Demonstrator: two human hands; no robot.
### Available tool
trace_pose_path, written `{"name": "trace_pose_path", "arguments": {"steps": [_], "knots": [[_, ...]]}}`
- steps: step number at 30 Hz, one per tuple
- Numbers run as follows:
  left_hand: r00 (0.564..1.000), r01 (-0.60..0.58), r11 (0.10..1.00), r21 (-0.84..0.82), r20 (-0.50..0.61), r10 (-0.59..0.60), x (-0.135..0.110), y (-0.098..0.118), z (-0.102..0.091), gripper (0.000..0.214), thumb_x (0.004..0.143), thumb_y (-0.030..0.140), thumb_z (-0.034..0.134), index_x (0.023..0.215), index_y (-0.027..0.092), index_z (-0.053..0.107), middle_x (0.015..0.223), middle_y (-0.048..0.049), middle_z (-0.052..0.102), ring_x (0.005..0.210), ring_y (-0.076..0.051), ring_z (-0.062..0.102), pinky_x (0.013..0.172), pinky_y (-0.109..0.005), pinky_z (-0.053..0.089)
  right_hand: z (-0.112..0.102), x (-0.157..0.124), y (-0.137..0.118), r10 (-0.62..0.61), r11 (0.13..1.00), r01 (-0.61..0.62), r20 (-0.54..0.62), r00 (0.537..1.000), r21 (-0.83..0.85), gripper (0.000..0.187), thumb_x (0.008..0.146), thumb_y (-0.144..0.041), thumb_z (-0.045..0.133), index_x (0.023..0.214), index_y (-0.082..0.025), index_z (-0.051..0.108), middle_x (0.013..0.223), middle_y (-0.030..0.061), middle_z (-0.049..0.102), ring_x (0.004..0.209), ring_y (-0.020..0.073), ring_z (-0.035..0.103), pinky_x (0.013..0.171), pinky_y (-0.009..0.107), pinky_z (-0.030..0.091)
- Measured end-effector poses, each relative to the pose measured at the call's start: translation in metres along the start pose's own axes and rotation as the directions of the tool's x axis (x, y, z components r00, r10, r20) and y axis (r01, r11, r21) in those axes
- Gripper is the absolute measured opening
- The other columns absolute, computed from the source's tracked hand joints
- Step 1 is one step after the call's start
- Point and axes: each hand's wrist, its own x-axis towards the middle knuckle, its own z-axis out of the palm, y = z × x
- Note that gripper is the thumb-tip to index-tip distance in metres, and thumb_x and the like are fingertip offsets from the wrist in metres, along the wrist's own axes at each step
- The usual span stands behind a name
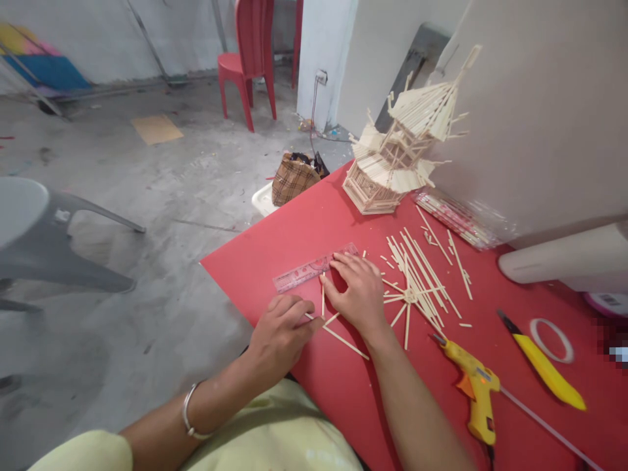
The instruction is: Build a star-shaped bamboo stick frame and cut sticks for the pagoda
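Note:
My left hand [284,332] is closed at the table's near edge, with thumb and fingers pinching a thin wooden stick [309,316] where several sticks meet. One joined stick [346,343] slants toward the near right, and another stands up toward the ruler. My right hand [357,288] rests palm down, thumb apart from the fingers. Its fingertips touch a clear plastic ruler [299,277], and its thumb lies by the far end of the upright stick [323,297]. A spoked stick frame [410,296] lies just right of this hand.
A stick-built pagoda model [392,157] stands at the red table's [255,248] far corner. Loose sticks [426,275] lie right of my hands. Nearer are a yellow glue gun [473,379], a yellow cutter [547,373] and a tape roll [552,340]. A bag of sticks [461,219] lies behind.

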Motion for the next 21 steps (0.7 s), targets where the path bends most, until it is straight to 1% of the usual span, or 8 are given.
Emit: {"name": "trace_pose_path", "arguments": {"steps": [5,10,21], "knots": [[1.0,0.008,1.0,-0.007,0.018,-0.008,-0.0009,-0.0007,0.0009,0.032,0.098,0.008,0.046,0.112,0.023,0.071,0.105,-0.0077,0.067,0.097,-0.022,0.054,0.08,-0.037,0.039,-0.0017,0.0007,-0.0016,0.002,1.0,-0.002,-0.002,1.0,0.003,0.025,0.092,-0.041,0.064,0.108,-0.024,0.073,0.124,0.0056,0.074,0.12,0.0256,0.066,0.109,0.044,0.039],[1.0,0.001,1.0,-0.009,0.002,-0.001,0.0008,0.0001,0.0001,0.033,0.097,0.007,0.046,0.111,0.023,0.071,0.103,-0.0074,0.067,0.097,-0.022,0.054,0.081,-0.037,0.04,-0.0011,0.0004,-0.0007,0.007,1.0,-0.007,0.01,1.0,-0.004,0.026,0.092,-0.041,0.064,0.109,-0.023,0.072,0.125,0.0062,0.074,0.121,0.0256,0.065,0.109,0.044,0.038],[1.0,0.0,1.0,-0.003,0.008,0.0,0.0008,0.0,-0.001,0.032,0.097,0.007,0.047,0.111,0.023,0.071,0.103,-0.0076,0.067,0.097,-0.022,0.054,0.08,-0.036,0.039,-0.0022,0.0007,-0.0017,0.012,1.0,-0.012,0.005,1.0,0.008,0.025,0.091,-0.04,0.065,0.108,-0.024,0.073,0.125,0.0054,0.074,0.12,0.0255,0.065,0.11,0.044,0.038]]}}
